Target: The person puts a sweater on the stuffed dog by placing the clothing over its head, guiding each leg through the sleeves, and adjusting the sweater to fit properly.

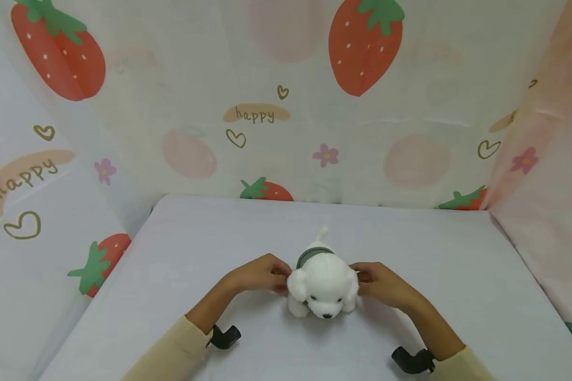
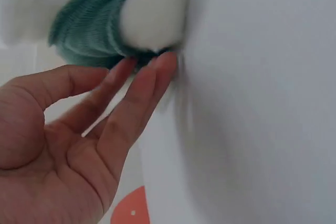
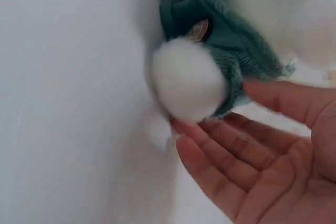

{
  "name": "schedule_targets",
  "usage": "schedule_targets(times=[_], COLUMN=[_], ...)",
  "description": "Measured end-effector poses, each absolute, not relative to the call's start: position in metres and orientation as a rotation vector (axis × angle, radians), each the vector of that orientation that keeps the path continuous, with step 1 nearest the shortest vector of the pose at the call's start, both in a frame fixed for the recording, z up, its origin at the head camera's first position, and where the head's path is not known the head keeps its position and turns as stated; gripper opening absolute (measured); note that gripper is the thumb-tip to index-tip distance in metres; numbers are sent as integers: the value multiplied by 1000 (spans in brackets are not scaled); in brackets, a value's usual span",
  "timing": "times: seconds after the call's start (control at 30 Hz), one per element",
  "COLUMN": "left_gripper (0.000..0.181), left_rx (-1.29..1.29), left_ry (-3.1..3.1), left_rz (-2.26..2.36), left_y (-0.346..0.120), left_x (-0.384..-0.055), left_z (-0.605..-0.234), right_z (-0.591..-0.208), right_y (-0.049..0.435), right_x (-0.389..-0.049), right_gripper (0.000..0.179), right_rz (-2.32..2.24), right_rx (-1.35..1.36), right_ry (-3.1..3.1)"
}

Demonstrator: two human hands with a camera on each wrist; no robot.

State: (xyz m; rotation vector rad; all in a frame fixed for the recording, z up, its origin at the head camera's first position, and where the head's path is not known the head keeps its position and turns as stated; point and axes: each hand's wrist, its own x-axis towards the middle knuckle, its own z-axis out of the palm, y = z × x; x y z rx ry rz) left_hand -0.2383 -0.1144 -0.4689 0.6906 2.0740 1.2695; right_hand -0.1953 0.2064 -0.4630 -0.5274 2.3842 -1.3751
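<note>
A white plush dog (image 1: 326,283) in a green knitted sweater (image 2: 92,22) stands on the white table, its face toward me and its tail at the far side. My left hand (image 1: 267,273) is at the dog's side, on the left. In the left wrist view its fairly straight fingertips reach the sweater's edge near a white paw. On the other side is my right hand (image 1: 386,284). The right wrist view shows its thumb at the sweater and its loosely bent fingers beside a round white paw (image 3: 188,80).
White table covering (image 1: 209,227) spreads around the dog. Behind it and at both sides hang pale curtains (image 1: 186,95) printed with strawberries, hearts and flowers. A black wrist device (image 1: 226,337) sits under the left wrist, another black device (image 1: 412,361) under the right.
</note>
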Motion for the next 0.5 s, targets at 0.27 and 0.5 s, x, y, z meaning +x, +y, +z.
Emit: schedule_targets(times=[0.27, 0.5], left_gripper=[7, 23], left_rx=[630, 568], left_ry=[2375, 2541], left_rz=[1198, 1080], left_y=[-92, -93], left_x=[-243, -239], left_z=[-480, -474], right_z=[-465, -467], right_y=[193, 186], right_x=[-210, -211], right_gripper=[17, 7], right_rz=[-1304, -963], right_rx=[-451, -326], right_ry=[2594, 2869])
